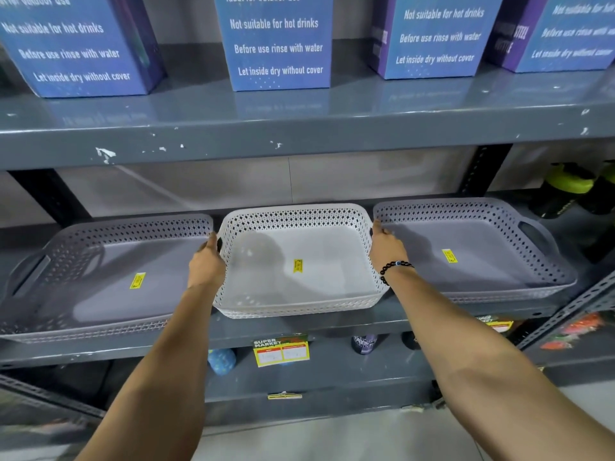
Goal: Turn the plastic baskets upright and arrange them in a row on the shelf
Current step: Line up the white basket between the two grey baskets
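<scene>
On the grey shelf [332, 324], 3 baskets stand upright in a row: grey basket [100, 277] outside the left hand [207, 261], another grey basket [476, 247] outside the right hand [386, 246], white basket [299, 261] clamped between both hands.

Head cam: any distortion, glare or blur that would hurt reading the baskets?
Head view: wide-angle bowing curves the upper shelf edge and stretches the left grey basket; soft sheen and box reflections on the upper shelf top, none blown out; both hands cast shadows into the white basket; corners smear, the black-and-green bottles soft; yellow stickers visible but unreadable.
</scene>
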`<state>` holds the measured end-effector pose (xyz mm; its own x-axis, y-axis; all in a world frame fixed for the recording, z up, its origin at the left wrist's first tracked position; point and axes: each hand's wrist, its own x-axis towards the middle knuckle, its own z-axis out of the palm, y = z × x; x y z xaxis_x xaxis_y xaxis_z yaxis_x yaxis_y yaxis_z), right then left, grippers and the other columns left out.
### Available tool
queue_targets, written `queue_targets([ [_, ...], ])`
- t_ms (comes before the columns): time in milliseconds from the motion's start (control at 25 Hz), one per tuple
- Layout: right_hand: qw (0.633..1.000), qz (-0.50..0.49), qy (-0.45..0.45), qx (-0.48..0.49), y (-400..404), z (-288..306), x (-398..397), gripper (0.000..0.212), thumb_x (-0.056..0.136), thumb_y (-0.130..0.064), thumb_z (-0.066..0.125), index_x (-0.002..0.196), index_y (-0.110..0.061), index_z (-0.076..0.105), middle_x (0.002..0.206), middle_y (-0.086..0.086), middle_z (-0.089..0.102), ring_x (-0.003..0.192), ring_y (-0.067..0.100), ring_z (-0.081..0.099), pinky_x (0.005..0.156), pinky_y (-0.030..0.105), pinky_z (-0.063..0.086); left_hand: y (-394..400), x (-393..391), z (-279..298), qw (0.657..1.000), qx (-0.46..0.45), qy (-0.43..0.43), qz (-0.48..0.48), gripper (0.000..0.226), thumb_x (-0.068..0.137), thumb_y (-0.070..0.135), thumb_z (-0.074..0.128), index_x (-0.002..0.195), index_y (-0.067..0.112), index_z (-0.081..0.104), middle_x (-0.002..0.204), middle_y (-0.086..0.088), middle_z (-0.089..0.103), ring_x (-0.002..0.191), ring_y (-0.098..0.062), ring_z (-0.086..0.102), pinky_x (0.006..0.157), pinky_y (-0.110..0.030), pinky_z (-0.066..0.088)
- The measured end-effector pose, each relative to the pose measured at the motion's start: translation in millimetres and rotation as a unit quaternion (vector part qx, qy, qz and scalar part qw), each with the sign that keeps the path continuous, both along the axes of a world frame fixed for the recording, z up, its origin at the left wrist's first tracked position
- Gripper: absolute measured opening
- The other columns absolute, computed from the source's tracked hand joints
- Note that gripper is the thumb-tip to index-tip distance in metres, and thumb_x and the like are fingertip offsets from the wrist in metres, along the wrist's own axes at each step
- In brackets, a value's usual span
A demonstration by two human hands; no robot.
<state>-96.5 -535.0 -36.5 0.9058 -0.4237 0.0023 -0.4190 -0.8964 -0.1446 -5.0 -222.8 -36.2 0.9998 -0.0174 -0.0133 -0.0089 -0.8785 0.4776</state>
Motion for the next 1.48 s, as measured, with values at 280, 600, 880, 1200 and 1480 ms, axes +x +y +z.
queue_targets([
  [280, 0.999, -0.016, -0.011, 0.034, 1.5, 1.3, -1.6, 0.060, 0.093, 0.004, 0.036, 0.148, 0.000, 0.013, 0.123, 0.031, 0.056, 0.107, 0.040, 0.061, 0.087, 0.042, 0.052, 1.3, -2.2, 2.7, 0.999, -0.031, 0.006, 0.009, 0.070, 0.089, -0.014, 0.032, 0.151, 0.015, 0.022, 0.127, -0.027, 0.057, 0.112, -0.044, 0.056, 0.093, -0.047, 0.048],
  [600, 0.999, -0.009, -0.020, 0.049, 0.5, 0.8, -8.7, 0.063, 0.092, 0.006, 0.037, 0.149, -0.004, 0.012, 0.115, 0.029, 0.061, 0.099, 0.039, 0.064, 0.082, 0.043, 0.054, 3.0, -12.9, 5.0, 1.000, -0.021, 0.003, -0.004, 0.070, 0.089, -0.014, 0.031, 0.152, 0.015, 0.020, 0.129, -0.026, 0.056, 0.113, -0.043, 0.054, 0.093, -0.046, 0.046],
  [880, 0.998, -0.012, -0.031, 0.060, -0.1, 0.1, -15.6, 0.061, 0.092, 0.008, 0.036, 0.148, -0.004, 0.017, 0.110, 0.029, 0.064, 0.096, 0.038, 0.065, 0.079, 0.042, 0.055, 2.5, -22.1, 5.8, 1.000, -0.019, 0.012, 0.000, 0.070, 0.089, -0.014, 0.030, 0.152, 0.015, 0.019, 0.133, -0.024, 0.053, 0.117, -0.042, 0.052, 0.098, -0.047, 0.044],
  [1200, 0.997, -0.020, -0.036, 0.070, 1.1, -0.2, -21.0, 0.059, 0.093, 0.007, 0.036, 0.148, -0.005, 0.018, 0.111, 0.027, 0.064, 0.099, 0.038, 0.064, 0.083, 0.043, 0.055, 3.2, -24.4, 3.8, 1.000, -0.023, -0.005, -0.007, 0.066, 0.092, -0.011, 0.031, 0.152, 0.016, 0.022, 0.127, -0.026, 0.056, 0.110, -0.043, 0.055, 0.093, -0.048, 0.048],
  [1480, 0.996, -0.033, -0.040, 0.070, 0.4, 3.8, -19.6, 0.052, 0.094, 0.003, 0.036, 0.145, -0.007, 0.026, 0.108, 0.025, 0.067, 0.097, 0.036, 0.066, 0.081, 0.044, 0.056, 1.9, -22.4, 1.9, 0.999, -0.036, -0.001, -0.006, 0.061, 0.096, -0.006, 0.028, 0.151, 0.017, 0.023, 0.132, -0.026, 0.053, 0.110, -0.044, 0.055, 0.091, -0.050, 0.049],
])
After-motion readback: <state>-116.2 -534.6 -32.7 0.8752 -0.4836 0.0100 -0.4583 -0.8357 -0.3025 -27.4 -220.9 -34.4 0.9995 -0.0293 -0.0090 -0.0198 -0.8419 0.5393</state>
